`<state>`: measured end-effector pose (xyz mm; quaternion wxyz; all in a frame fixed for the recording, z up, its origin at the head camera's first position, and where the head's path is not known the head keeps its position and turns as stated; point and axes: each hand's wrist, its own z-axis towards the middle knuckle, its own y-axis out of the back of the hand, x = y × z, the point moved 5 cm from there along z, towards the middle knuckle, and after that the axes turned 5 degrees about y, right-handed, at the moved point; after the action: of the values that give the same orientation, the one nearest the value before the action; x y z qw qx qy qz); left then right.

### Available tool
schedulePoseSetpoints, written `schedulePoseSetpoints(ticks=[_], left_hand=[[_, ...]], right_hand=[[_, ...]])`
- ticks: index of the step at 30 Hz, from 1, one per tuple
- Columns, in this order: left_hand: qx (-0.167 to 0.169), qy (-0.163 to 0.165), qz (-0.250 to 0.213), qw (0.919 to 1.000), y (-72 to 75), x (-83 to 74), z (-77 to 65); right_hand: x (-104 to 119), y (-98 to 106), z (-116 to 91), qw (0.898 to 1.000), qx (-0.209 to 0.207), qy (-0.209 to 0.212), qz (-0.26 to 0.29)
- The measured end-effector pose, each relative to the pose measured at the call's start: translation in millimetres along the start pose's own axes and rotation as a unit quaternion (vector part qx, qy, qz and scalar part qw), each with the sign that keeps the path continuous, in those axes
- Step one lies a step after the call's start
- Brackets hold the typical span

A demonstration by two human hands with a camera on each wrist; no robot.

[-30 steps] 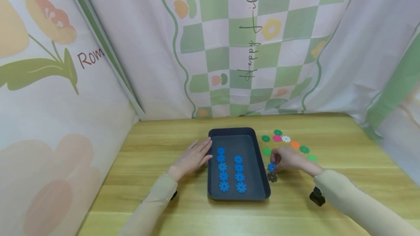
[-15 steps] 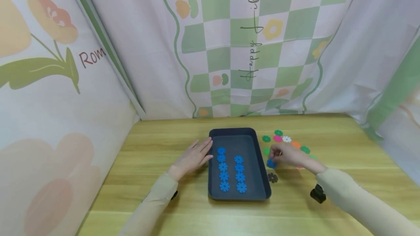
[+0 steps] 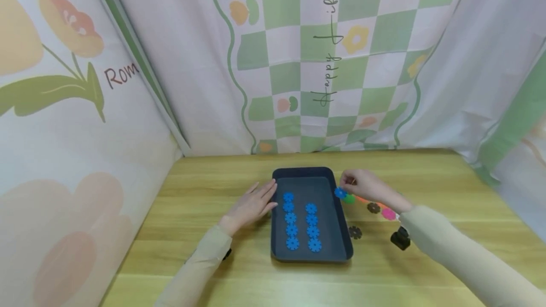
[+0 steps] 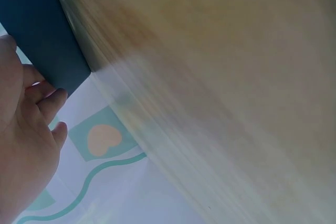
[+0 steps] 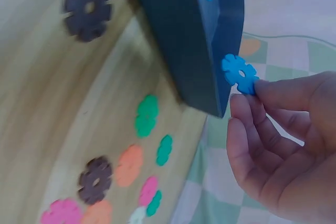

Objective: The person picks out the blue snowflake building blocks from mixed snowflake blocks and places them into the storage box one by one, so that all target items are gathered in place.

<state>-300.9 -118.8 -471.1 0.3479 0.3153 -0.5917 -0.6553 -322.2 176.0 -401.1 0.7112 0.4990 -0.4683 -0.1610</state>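
A dark grey tray [image 3: 304, 185] holds two columns of blue notched plastic discs, a longer left column [image 3: 291, 218] and a shorter right column [image 3: 313, 231]. My left hand [image 3: 249, 206] lies along the tray's left side, fingers extended with their tips at its rim; the left wrist view has the fingers against the tray wall [image 4: 44, 30]. Between thumb and fingertips my right hand [image 3: 362, 184] pinches one more blue notched disc [image 5: 239, 73]. That disc is raised over the tray's right rim, tilted, its centre hole visible in the right wrist view.
Right of the tray, on the wooden table [image 3: 213, 174], lie loose discs: a brown one [image 3: 355, 232] near the tray wall, another brown one [image 3: 373, 208], a pink one [image 3: 388, 213], and green and orange ones partly under my right hand. A patterned curtain [image 3: 281, 79] hangs behind.
My right hand, pinching the blue disc, has risen from near the brown disc and moved away from me and leftward to the tray's right rim. The left hand keeps its place.
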Motion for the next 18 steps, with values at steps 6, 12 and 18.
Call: schedulePoseSetpoints(ticks=[6, 12, 18], left_hand=[[0.006, 0.003, 0.008, 0.9999, -0.4, 1.0, 0.7], [0.005, 0.004, 0.008, 0.9999, -0.9, 1.2, 0.3], [0.003, -0.003, 0.004, 1.0, -0.7, 0.1, 0.2]], right_hand=[[12.0, -0.2, 17.6, 1.0, -0.014, 0.006, -0.002], [16.8, -12.8, 37.4, 0.999, -0.01, 0.033, 0.017], [21.6, -28.4, 53.9, 0.999, 0.008, 0.052, 0.014]])
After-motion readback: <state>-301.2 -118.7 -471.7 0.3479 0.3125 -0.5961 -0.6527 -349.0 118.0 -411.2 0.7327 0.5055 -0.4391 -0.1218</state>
